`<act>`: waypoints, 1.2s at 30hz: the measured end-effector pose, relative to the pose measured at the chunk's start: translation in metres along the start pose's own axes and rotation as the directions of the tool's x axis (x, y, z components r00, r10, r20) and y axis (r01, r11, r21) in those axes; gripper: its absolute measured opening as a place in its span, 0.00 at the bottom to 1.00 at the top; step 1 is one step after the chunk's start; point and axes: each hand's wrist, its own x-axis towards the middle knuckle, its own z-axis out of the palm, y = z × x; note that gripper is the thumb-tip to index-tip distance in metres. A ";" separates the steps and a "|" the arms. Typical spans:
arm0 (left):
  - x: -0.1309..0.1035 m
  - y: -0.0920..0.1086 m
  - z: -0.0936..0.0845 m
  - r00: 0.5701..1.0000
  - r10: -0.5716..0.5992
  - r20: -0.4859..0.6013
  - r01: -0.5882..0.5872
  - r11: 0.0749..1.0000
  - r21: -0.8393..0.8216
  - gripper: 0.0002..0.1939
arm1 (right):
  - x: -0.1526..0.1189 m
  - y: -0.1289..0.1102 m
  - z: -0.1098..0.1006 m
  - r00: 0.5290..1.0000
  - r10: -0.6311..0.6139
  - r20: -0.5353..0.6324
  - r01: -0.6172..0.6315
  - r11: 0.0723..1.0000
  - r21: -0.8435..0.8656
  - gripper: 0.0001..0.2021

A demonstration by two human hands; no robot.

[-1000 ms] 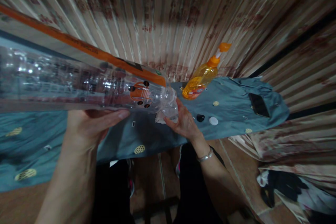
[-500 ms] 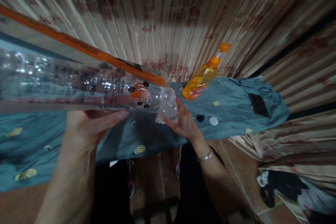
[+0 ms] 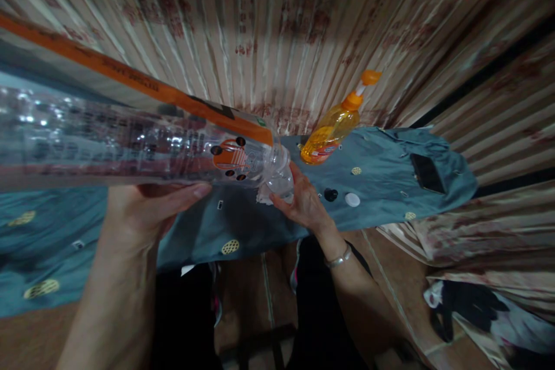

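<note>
A large clear plastic bottle with an orange band and printed pictures lies nearly level across the left side, its narrow end pointing right. My left hand grips it from below, thumb along the near side, other fingers mostly hidden. At its narrow end, my right hand is wrapped around a small clear container, which touches or overlaps the bottle's end. I cannot make out how the two meet. Beneath the container is something whitish. Just right of my right hand lie a black cap and a white cap.
An orange pump bottle with yellow-orange liquid stands toward the back of the blue-green cloth-covered table. A black phone lies at the right end. Pleated curtains hang close behind and to the right. Dark and light cloth lies low at right.
The large bottle's left part and my left hand have shifted very slightly left. My right hand and the small container stay in place.
</note>
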 end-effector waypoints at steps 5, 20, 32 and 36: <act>-0.002 -0.002 -0.006 1.000 -0.008 0.010 0.008 0.998 0.060 0.23 | 0.000 0.000 0.000 1.000 0.005 0.007 -0.005 1.000 -0.023 0.47; 0.004 -0.004 -0.016 0.999 0.031 -0.016 -0.030 0.998 0.059 0.25 | -0.001 0.000 0.002 1.000 -0.017 -0.008 0.017 1.000 -0.026 0.48; 0.005 -0.006 -0.019 0.999 0.013 0.043 -0.018 0.992 0.123 0.33 | 0.000 -0.001 0.002 0.999 0.034 0.017 -0.034 0.999 -0.012 0.46; -0.001 0.001 -0.009 1.000 0.003 0.017 -0.005 0.993 0.120 0.38 | 0.000 0.000 0.002 0.999 0.029 0.014 -0.029 1.000 0.005 0.47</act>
